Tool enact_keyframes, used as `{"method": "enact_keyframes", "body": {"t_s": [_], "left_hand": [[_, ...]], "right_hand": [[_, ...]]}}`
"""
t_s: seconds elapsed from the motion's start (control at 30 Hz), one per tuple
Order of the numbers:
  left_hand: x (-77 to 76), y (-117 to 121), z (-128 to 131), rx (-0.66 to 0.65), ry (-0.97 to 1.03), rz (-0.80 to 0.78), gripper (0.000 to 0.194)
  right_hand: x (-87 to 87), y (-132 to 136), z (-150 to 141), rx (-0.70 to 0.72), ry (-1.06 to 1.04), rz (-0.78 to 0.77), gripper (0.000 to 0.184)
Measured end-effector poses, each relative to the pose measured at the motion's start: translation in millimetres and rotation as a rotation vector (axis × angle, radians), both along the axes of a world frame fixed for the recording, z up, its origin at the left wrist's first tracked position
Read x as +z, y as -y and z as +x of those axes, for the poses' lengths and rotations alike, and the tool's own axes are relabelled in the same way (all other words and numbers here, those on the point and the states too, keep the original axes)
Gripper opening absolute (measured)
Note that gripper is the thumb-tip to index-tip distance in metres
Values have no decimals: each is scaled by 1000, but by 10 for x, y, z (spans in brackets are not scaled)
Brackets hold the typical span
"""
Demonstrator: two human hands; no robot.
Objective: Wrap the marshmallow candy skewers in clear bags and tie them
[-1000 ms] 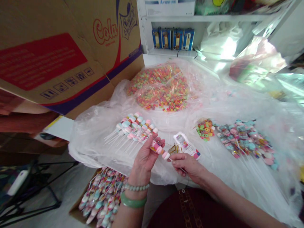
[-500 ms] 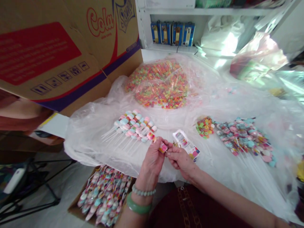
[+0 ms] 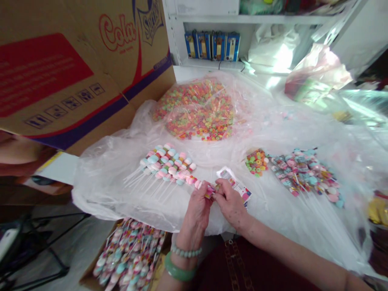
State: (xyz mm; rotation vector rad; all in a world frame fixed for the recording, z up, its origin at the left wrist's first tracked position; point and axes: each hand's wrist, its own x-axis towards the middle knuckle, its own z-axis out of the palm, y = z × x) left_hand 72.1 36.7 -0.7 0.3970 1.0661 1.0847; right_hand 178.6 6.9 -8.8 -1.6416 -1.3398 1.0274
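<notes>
My left hand and my right hand meet at the table's front edge, both pinched on one candy skewer, of which only a pink end shows between the fingers. Just left of them lies a pile of pastel candy skewers with white sticks. A small printed packet lies under my right hand. A little heap of coloured ring candies sits to the right, beside a pile of wrapped skewers.
A clear plastic sheet covers the table. A big bag of ring candies lies at the back. A large cardboard box looms at left. A carton of wrapped skewers stands on the floor below. Shelves stand behind.
The hands have drawn together: the skewer, held out long between them a second ago, is now almost hidden in both pinches. The view has drifted rightwards.
</notes>
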Motion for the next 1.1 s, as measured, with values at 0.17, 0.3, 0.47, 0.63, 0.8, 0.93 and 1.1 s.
{"method": "enact_keyframes", "body": {"t_s": [0.17,0.3,0.47,0.63,0.8,0.93,1.1], "left_hand": [[-47,90,-22,-110,-118,12,30],[-55,165,-28,-200,-9,26,32],[-27,159,-60,-283,128,-23,20],[-65,68,-110,-69,219,-145,18],[-105,48,-49,27,136,-157,21],[-65,70,26,17,127,-149,24],[-10,148,-19,-153,272,-165,27]], "right_hand": [[-38,11,24,71,98,91,44],[-137,54,61,162,133,270,30],[-184,49,110,162,177,409,27],[-107,90,117,252,170,424,26],[-12,177,-12,270,527,474,26],[-26,132,-96,271,641,490,24],[-8,-3,-34,104,-224,-19,14]]}}
